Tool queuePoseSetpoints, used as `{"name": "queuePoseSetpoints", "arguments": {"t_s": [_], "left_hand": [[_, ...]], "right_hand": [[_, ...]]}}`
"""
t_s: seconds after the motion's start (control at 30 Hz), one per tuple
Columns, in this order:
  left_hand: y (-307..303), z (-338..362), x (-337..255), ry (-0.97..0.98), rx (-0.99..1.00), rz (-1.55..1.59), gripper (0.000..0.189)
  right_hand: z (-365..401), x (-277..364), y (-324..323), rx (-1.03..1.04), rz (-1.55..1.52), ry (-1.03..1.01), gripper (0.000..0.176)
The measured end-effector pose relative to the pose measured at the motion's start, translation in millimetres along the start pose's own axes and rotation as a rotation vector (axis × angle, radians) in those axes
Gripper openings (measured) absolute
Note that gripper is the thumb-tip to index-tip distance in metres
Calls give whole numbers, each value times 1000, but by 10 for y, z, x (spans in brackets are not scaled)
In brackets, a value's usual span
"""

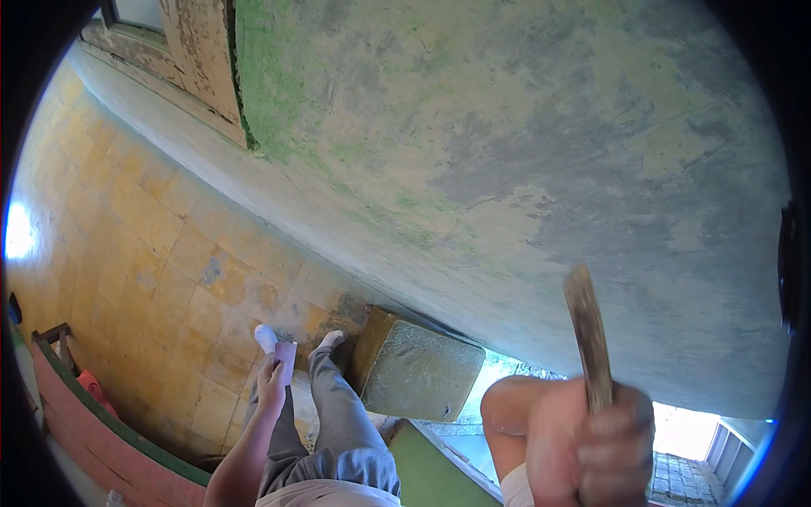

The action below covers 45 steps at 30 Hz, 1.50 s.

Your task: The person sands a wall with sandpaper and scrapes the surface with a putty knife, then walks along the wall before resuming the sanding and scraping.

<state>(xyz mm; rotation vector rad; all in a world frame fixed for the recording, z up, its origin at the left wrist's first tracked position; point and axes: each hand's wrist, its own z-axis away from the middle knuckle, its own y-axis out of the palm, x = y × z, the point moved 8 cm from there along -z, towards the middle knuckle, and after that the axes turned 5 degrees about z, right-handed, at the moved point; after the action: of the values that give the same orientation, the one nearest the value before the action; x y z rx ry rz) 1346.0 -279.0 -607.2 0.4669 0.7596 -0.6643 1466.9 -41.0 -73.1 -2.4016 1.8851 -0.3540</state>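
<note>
Fingers [621, 456] of the right hand [591, 444] are clenched around a wooden strip [589, 329] at the lower right of the frame; those of the left hand [269, 387] grasp a pink flat piece [286, 365] at lower left of centre. The right arm is bent, fist uppermost, and the left forearm [241, 456] slants up from the lower edge. The step appears to be holding both pieces before the patchy wall [507, 169]; the next move calls for a firm right grip.

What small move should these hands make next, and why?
Perhaps bring the right hand closer to the wall: it grips a worn wooden piece before that patchy surface, while the left hand holds a flat pinkish piece lower, near the grey trousers.
</note>
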Motion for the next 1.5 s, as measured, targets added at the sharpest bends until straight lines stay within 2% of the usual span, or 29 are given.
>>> {"name": "queuePoseSetpoints", "arguments": {"t_s": [0.07,0.2,0.27,0.3,0.37,0.4,0.53,0.73,0.77,0.83,0.9,0.97,1.03,1.13,1.2,1.23,1.3,1.33,1.43,1.47,1.5], "left_hand": [[13,-12,19,2,4,36,18],[23,-32,-33,26,33,-7,16],[32,-6,-43,-5,17,31,15],[36,5,-60,-8,21,30,15],[25,12,-110,11,9,-33,15],[17,3,-83,11,13,-33,15],[-10,-30,3,10,29,-9,16],[0,-44,-3,5,43,-11,17],[-7,-55,1,4,56,11,19],[-40,-70,8,3,43,-2,20],[-40,-65,-5,-5,37,-13,22],[-32,-50,-58,-16,37,1,24],[-51,-75,-52,-27,31,5,25],[-113,-96,-16,-39,25,17,26],[-107,-104,2,-41,27,32,26],[-104,-109,-16,-31,16,35,23],[-100,-120,-34,-20,9,38,20],[-94,-133,-20,-29,26,28,23],[-97,-153,-44,-19,36,19,24],[-86,-164,-69,-4,37,21,22],[-82,-170,-83,2,39,24,22]], "right_hand": [[32,-208,114,93,86,54,28],[9,-105,87,114,40,42,28],[-3,149,-115,-124,-167,-56,26],[10,140,-148,-122,-163,-55,26],[6,-123,76,195,210,129,25],[24,-211,98,28,76,123,25],[-69,-110,196,21,-10,-34,24],[78,-372,202,28,44,237,26],[58,-356,194,25,43,236,26],[2,-33,174,36,-65,-43,27],[16,38,160,-33,-55,-42,28],[12,-128,246,12,104,-21,26],[55,-161,205,54,112,-10,30],[77,-98,141,12,69,47,30],[81,147,-26,-103,-210,-138,27],[103,83,-29,-102,-208,-134,27],[103,-222,138,51,112,27,27],[90,-317,128,1,53,171,30],[31,-158,130,-22,17,66,31],[-5,-50,139,-45,-65,0,24],[-10,-48,133,-45,-65,-7,24]]}}
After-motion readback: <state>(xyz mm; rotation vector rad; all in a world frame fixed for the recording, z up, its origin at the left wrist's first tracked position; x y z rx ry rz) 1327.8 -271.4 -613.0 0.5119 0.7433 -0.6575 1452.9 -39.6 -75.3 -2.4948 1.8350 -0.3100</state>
